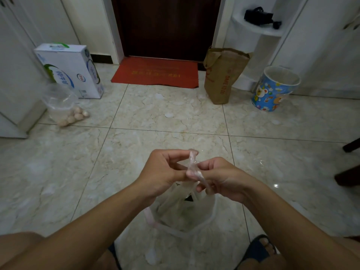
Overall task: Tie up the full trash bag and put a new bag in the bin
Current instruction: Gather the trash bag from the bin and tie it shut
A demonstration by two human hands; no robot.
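- The trash bag (182,211) is thin, clear and filmy, sitting on the floor (155,117) at 6 o'clock in the view, between the person's feet, with dark bits showing faintly through its side.
- Its top edges are gathered into two twisted strands (191,166) that rise to a crumpled, pinkish-looking tip between the two hands.
- The left hand (162,172) is curled, thumb and fingers pinched on one strand from the 9 o'clock side.
- The right hand (222,179) is likewise closed, fingertips pinching the other strand from 3 o'clock; the two hands touch at the crossing.
- A dark sandal (257,248) shows at 5 o'clock of the bag.
- The bin (274,88), blue with cartoon bears, stands at 1 o'clock, well apart, with a clear liner at its rim.
- A brown paper bag (224,75) stands upright just left of the bin.
- A red doormat (155,72) lies at 12 o'clock before a dark door (165,26).
- At 10 o'clock stand a white carton (72,71) and a clear bag of eggs (66,108).
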